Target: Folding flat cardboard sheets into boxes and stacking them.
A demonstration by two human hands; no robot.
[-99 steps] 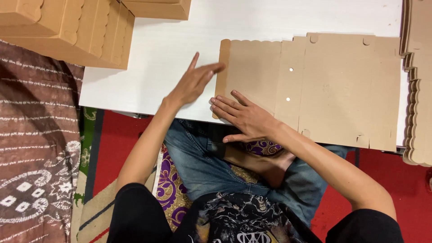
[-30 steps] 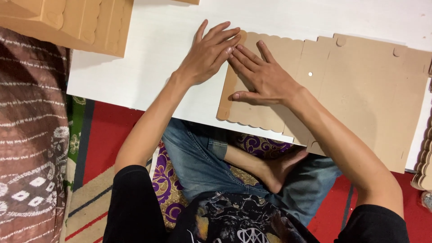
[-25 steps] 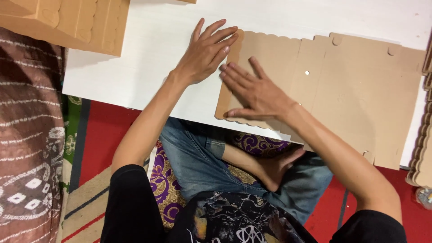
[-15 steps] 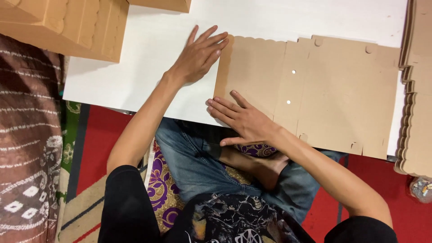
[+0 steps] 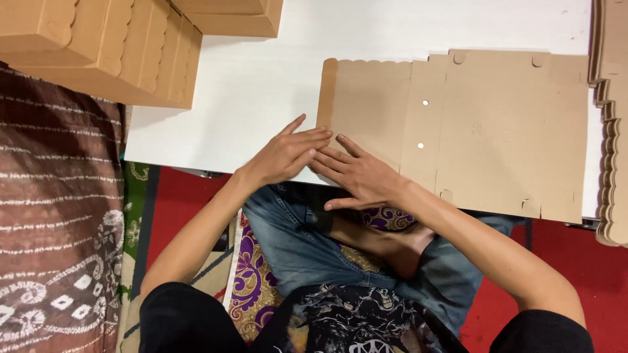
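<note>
I see a flat, unfolded cardboard blank (image 5: pixel 484 124) lying on the white tabletop (image 5: pixel 261 85), its long side running left to right and its near edge hanging a little past the tabletop's front edge. Its left end is a narrow strip set off by a crease, with a scalloped top edge running along the panel beside it. Two small round holes sit one above the other near the middle of the blank, and small notches and tabs show along its top and bottom edges.

My right hand (image 5: pixel 363 175) lies flat and open, palm down, on the near left corner of the blank, fingers spread and pointing left toward the strip; it grips nothing. My left hand (image 5: pixel 284 155) is also open, fingers straight and close together, resting at the tabletop's front edge just left of the blank. Its fingertips meet the right hand's fingertips at the blank's lower left corner. I cannot tell whether the left fingers actually touch the cardboard.

Farther out, folded brown cardboard boxes (image 5: pixel 104 49) with scalloped flaps stand on the far left of the tabletop, partly overhanging a brown patterned cloth (image 5: pixel 59 216). A stack of more flat blanks (image 5: pixel 611 131) lies at the right edge. Below the tabletop I see blue jeans (image 5: pixel 294 229) and a red carpet (image 5: pixel 183 196).
</note>
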